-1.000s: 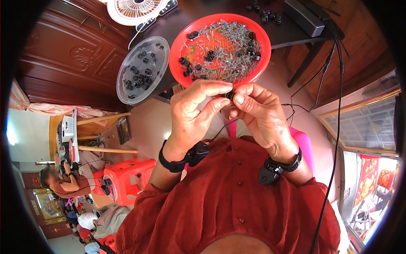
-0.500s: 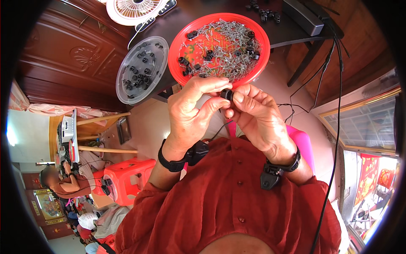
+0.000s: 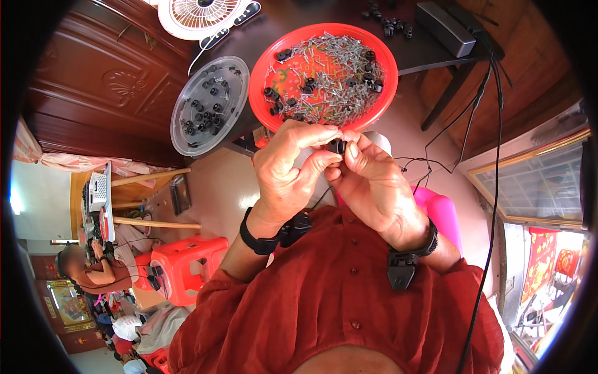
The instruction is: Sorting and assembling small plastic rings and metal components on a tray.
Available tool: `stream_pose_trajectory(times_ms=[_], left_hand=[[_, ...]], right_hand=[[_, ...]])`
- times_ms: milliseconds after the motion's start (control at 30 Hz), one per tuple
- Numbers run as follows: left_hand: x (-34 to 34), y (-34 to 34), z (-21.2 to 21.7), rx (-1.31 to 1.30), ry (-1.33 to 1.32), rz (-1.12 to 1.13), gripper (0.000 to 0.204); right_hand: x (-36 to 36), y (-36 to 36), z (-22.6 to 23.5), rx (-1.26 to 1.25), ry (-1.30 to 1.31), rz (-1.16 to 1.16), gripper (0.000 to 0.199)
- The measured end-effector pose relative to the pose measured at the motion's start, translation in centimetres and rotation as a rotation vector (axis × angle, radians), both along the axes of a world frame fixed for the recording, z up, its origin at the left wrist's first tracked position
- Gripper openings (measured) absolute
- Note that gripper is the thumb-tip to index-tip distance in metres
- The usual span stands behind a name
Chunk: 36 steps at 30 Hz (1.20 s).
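Between the fingertips of both hands is a small round black plastic part [image 3: 337, 146]. My left hand [image 3: 289, 163] pinches it from the left, thumb below and index finger above. My right hand [image 3: 378, 177] grips its other side with thumb and fingers. Just beyond my hands, a red round tray [image 3: 256, 81] holds many loose silver screws [image 3: 339, 93] and several black plastic parts [image 3: 271, 93]. To its left, a clear round tray [image 3: 180, 140] carries more black parts [image 3: 205, 115]. Whether a screw sits inside the held part is hidden by my fingers.
A dark table [image 3: 299, 14] bears both trays, a white fan [image 3: 200, 15], a grey box-shaped device [image 3: 445, 28] and more black parts [image 3: 395, 27]. Black cables [image 3: 495, 156] hang at the right. Red stools [image 3: 190, 265] and a seated person [image 3: 96, 268] are at the left.
Both hands have shifted slightly down with the black part, which is turned a little between my fingers. The grip of both hands stays on it.
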State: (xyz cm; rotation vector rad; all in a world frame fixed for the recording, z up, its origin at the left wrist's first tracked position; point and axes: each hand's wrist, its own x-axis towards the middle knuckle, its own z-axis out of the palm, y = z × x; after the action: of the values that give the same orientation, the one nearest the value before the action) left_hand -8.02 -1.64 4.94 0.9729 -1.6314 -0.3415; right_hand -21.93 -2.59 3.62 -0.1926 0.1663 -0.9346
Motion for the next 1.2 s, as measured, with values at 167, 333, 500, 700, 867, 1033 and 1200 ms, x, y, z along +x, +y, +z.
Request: stream_pose_trajectory(times_ms=[167, 333, 500, 700, 867, 1033, 1200], left_hand=[[-0.2, 0.3, -0.2, -0.036, 0.023, 0.020, 0.030], [-0.3, 0.4, -0.4, -0.091, 0.033, 0.010, 0.029], [-0.2, 0.4, -0.6, -0.083, 0.097, -0.043, 0.028], [-0.1, 0.7, -0.3, -0.025, 0.201, -0.105, 0.029], [3.3, 1.2, 0.2, 0.395, 0.369, -0.143, 0.015], [6.3, 1.8, -4.8, 1.055, 0.263, -0.187, 0.011], [9.9, -2.3, -14.7, 1.175, 0.994, -0.083, 0.008]], right_hand=[[0.3, 0.3, 0.3, -0.047, -0.019, -0.030, 0.013], [0.6, 0.4, 0.0, -0.101, -0.024, -0.048, 0.015], [0.8, 0.2, -0.9, -0.176, -0.082, -0.040, 0.014], [-0.2, -0.1, -0.8, -0.243, -0.048, 0.066, 0.015], [-2.9, -0.5, -1.3, -0.253, 0.253, 0.077, 0.021], [-4.6, -1.4, -1.7, -0.310, 0.400, -0.064, 0.018], [-4.5, -1.8, -0.5, -0.513, 0.620, -0.228, 0.018]])
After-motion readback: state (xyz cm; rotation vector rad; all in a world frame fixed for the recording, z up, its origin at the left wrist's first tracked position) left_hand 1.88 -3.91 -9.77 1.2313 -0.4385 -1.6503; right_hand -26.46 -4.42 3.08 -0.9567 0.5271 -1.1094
